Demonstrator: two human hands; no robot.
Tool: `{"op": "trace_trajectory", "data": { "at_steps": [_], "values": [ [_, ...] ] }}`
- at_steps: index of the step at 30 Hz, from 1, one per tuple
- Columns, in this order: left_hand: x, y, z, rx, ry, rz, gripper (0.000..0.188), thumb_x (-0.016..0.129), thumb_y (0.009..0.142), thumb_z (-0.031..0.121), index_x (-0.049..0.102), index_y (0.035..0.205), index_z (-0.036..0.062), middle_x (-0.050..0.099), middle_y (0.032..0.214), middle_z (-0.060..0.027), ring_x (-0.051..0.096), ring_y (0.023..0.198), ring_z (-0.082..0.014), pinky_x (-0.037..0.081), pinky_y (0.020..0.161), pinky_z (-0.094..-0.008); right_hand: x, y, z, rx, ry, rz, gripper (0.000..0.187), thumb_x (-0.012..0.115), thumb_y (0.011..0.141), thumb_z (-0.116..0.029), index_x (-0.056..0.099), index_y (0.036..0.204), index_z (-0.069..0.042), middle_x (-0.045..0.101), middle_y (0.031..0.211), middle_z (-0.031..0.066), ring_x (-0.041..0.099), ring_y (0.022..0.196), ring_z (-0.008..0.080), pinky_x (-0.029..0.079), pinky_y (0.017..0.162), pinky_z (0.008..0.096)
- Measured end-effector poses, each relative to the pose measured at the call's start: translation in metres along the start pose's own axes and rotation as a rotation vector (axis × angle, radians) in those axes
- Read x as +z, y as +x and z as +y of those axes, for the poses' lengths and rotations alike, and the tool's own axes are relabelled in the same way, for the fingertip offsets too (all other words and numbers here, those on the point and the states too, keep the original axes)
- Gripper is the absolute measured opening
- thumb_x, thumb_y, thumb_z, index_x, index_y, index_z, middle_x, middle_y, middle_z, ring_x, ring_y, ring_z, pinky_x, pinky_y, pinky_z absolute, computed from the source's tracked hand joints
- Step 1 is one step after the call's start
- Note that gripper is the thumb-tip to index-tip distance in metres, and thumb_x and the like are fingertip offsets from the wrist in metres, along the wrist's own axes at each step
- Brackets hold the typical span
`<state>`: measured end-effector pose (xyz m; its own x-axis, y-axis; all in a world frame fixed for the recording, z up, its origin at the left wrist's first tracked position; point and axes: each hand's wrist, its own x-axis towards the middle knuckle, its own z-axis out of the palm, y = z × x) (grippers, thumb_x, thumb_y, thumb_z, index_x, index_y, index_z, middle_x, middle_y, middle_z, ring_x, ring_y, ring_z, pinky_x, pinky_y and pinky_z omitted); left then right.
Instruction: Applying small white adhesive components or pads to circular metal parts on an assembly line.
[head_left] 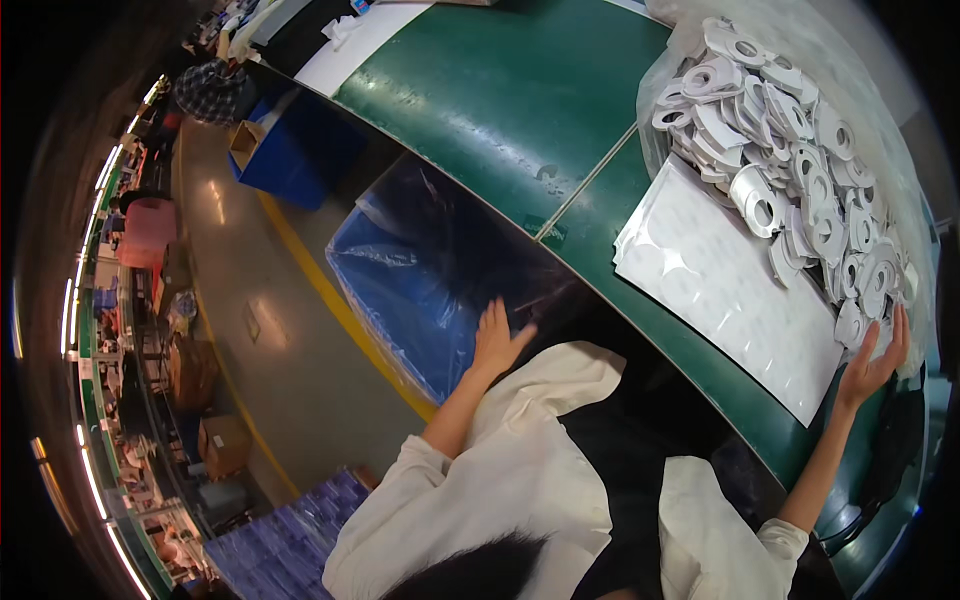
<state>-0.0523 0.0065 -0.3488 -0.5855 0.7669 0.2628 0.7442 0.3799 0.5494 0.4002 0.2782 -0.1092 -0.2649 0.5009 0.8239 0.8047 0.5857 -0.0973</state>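
Now, hands [495, 345] [872, 372] near glossy film [380, 256] and white rings [748, 193], perhaps plastic.

Cream shirt [530, 475] over black top [620, 450]

Right hand [872, 372] at heaped white pieces [797, 158] (left hand [492, 345] near blue bin [400, 310])
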Motion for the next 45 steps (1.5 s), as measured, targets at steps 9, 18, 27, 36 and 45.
{"op": "trace_trajectory", "data": {
  "at_steps": [9,18,27,36,45],
  "values": [
    [0.089,0.013,-0.053,0.54,0.26,-0.433,0.069,0.06,0.077,0.022,0.035,0.14,0.0096,0.065,0.096,-0.0195,0.063,0.093,-0.0345,0.04,0.092,-0.0481,-0.003,-0.005,-0.013,0.03,-0.133,0.069,0.035,0.061,0.087,-0.006,0.058,0.121,-0.001,0.056,0.124,0.013,0.048,0.118,0.0271,0.033,0.103,0.0368],
    [0.073,0.056,0.005,0.639,0.219,-0.543,0.052,0.056,0.085,0.048,0.059,0.12,0.01,0.06,0.115,-0.0175,0.054,0.11,-0.0367,0.036,0.097,-0.0507,-0.01,0.004,-0.015,0.115,-0.035,0.077,0.033,0.064,0.079,-0.002,0.061,0.113,-0.002,0.056,0.117,0.0127,0.048,0.113,0.0282,0.035,0.099,0.0353],
    [-0.119,0.124,0.148,0.315,-0.181,-1.383,0.05,0.06,0.088,0.038,0.057,0.117,-0.0027,0.064,0.112,-0.0209,0.063,0.104,-0.0326,0.048,0.089,-0.0389,-0.047,0.012,-0.034,0.492,0.188,-0.011,0.027,0.066,0.079,-0.002,0.062,0.107,-0.003,0.063,0.097,0.0084,0.059,0.085,0.0163,0.047,0.072,0.0262],
    [-0.111,0.162,0.224,-0.09,-0.896,-0.626,0.051,0.051,0.095,0.029,0.044,0.13,-0.0069,0.05,0.13,-0.0225,0.049,0.121,-0.0286,0.039,0.102,-0.0375,-0.082,-0.041,-0.085,1.03,0.483,-0.401,0.046,0.066,0.084,-0.012,0.051,0.125,0.002,0.06,0.112,0.013,0.057,0.101,0.0186,0.049,0.081,0.0299],
    [-0.104,0.16,0.233,-0.343,-0.95,-1.028,0.051,0.065,0.079,-0.002,0.044,0.126,-0.0041,0.059,0.116,-0.0115,0.058,0.104,-0.0198,0.045,0.092,-0.0315,-0.09,-0.038,-0.087,1.153,0.572,-0.535,0.071,0.07,0.079,-0.013,0.035,0.139,0.004,0.054,0.118,0.0142,0.052,0.096,0.0134,0.045,0.082,0.0266]
  ]
}}
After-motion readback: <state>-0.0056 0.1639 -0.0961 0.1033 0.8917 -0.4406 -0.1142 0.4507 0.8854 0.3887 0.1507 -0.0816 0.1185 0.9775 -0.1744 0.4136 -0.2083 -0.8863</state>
